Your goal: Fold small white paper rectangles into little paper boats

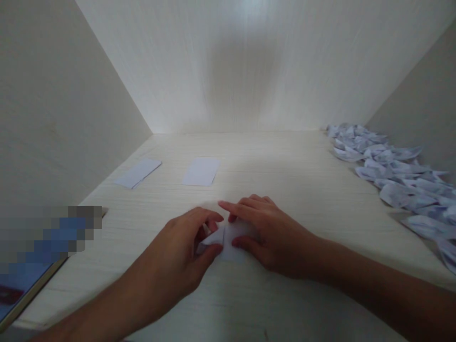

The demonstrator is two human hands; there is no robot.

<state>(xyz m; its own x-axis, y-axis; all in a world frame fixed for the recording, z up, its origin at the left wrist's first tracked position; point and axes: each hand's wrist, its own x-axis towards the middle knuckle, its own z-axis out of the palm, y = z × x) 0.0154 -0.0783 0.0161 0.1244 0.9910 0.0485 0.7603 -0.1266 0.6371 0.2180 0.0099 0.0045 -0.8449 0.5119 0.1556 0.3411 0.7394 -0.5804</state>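
A small white sheet of paper (233, 254) lies on the pale table between my hands, its left side folded up into a slanted flap. My left hand (190, 242) pinches that folded flap, thumb in front and curled fingers behind. On the sheet's right part rests my right hand (261, 230), its thumb on the paper and its index finger stretched out to the left. Its other fingers lie bent over the far edge, and the palm hides part of the sheet.
Two piles of flat white paper, one (138, 173) at the left and one (201, 171) near the middle, lie beyond my hands. Many folded paper boats (395, 175) line the right side. At the left edge stands a partly blurred device (39, 270). Pale walls (245, 66) enclose the table.
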